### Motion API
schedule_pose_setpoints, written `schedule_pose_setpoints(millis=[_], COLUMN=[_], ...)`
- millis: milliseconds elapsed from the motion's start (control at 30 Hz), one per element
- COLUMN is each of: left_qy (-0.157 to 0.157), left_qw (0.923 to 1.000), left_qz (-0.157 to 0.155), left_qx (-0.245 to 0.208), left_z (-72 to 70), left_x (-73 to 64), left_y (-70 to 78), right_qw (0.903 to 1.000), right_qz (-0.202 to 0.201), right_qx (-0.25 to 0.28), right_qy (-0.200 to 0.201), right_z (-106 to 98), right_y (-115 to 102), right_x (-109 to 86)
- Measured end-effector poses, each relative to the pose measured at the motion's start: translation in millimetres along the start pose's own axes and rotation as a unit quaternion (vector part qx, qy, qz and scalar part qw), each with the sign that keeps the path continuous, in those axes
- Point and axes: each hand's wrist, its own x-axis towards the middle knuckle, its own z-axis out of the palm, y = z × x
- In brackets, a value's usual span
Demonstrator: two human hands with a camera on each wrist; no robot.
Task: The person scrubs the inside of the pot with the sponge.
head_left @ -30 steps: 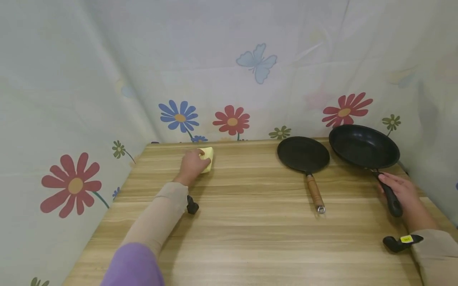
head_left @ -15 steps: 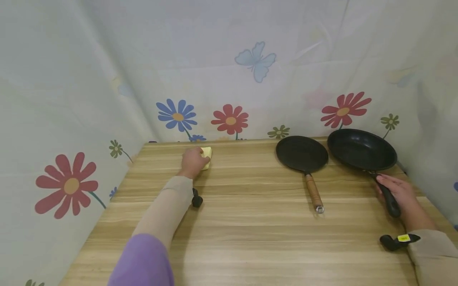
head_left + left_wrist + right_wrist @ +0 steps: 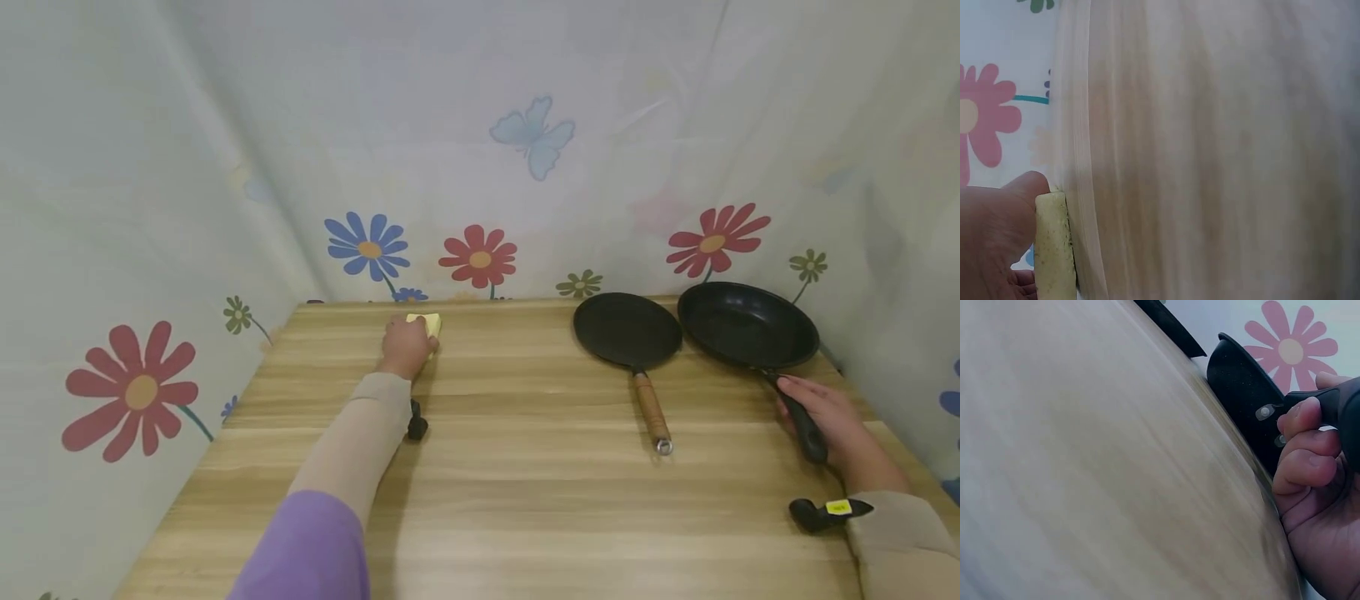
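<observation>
My left hand (image 3: 406, 344) holds a pale yellow sponge (image 3: 432, 324) against the wooden tabletop, near its back left. In the left wrist view, the thumb lies at one end of the sponge (image 3: 1054, 247), and other fingers show beyond it. At the right, my right hand (image 3: 828, 421) grips the black handle of a deep black frying pan (image 3: 750, 323). The right wrist view shows curled fingers (image 3: 1307, 459) around that handle, with the pan's outer wall (image 3: 1241, 394) close to the tabletop. Whether the base touches the wood I cannot tell.
A flat black griddle pan (image 3: 626, 327) with a wooden handle (image 3: 651, 408) lies just left of the frying pan. Flower-printed white sheeting (image 3: 480, 167) encloses the table (image 3: 525, 483) at the back and both sides.
The frying pan has come down lower beside the griddle pan, with my right hand still on its handle. My left forearm has swung slightly rightward, and the hand covers the sponge differently. The view has shifted slightly.
</observation>
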Motion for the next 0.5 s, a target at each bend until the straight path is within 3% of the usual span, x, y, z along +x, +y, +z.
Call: schedule_pose_setpoints(millis=[267, 333, 433, 500], left_qy=[-0.008, -0.001, 0.000, -0.006], left_qw=[0.9998, 0.9999, 1.0000, 0.9999], left_qz=[-0.014, -0.011, -0.010, -0.013], left_qx=[0.008, 0.007, 0.000, -0.008], left_z=[2.2, 2.8, 0.1, -3.0], left_x=[3.6, 4.2, 2.4, -0.1], left_y=[0.4, -0.9, -1.9, -2.7], right_qw=[0.9997, 0.9996, 0.9925, 0.9891], right_qz=[0.014, 0.012, 0.022, 0.048], right_qx=[-0.020, -0.006, 0.040, -0.007], right_qy=[0.007, -0.025, -0.113, -0.139], right_z=[0, -3, -14, -21], right_y=[1, -2, -5, -14], right_x=[0.5, 3.1, 10.7, 13.7])
